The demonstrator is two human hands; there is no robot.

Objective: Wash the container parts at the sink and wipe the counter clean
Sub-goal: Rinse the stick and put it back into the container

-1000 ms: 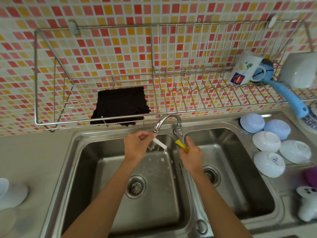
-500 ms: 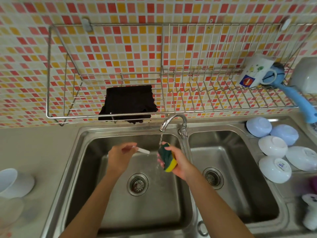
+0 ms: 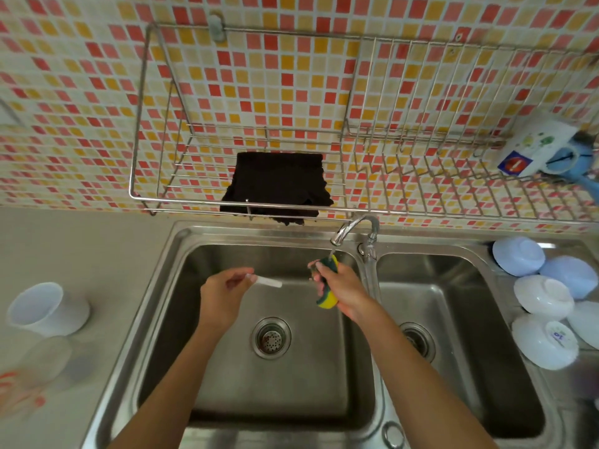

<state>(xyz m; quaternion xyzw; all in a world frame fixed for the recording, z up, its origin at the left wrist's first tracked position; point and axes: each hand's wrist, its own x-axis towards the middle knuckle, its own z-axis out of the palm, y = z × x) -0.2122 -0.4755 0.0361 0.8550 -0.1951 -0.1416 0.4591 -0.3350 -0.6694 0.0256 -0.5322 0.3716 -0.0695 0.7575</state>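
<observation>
While water runs from the faucet [image 3: 355,228] just above it, the right hand [image 3: 343,288] at the centre of the frame is closed around one yellow-and-green sponge [image 3: 327,299], whose long axis runs nearly up and down in the frame, green end toward the spout. The left hand [image 3: 223,294], left of centre, pinches one small white stick-like container part [image 3: 269,281] between fingertips; the part lies almost level, its free end pointing right toward the sponge, the two apart. Both hands hang over the left basin [image 3: 227,393] of a sink with two basins and two drains. On the tabletop [image 3: 81,254] at the left edge stands one white cup [image 3: 48,309], its mouth tipped toward the upper left, with blurred clear pieces below it. At the right edge, on the drainboard, five white or pale blue bowls [image 3: 543,298] lie upside down. Above, along the tiled wall, one wire rack [image 3: 356,209] carries one black cloth [image 3: 278,186] at centre and one white mug [image 3: 534,147] lying on its side at upper right.
</observation>
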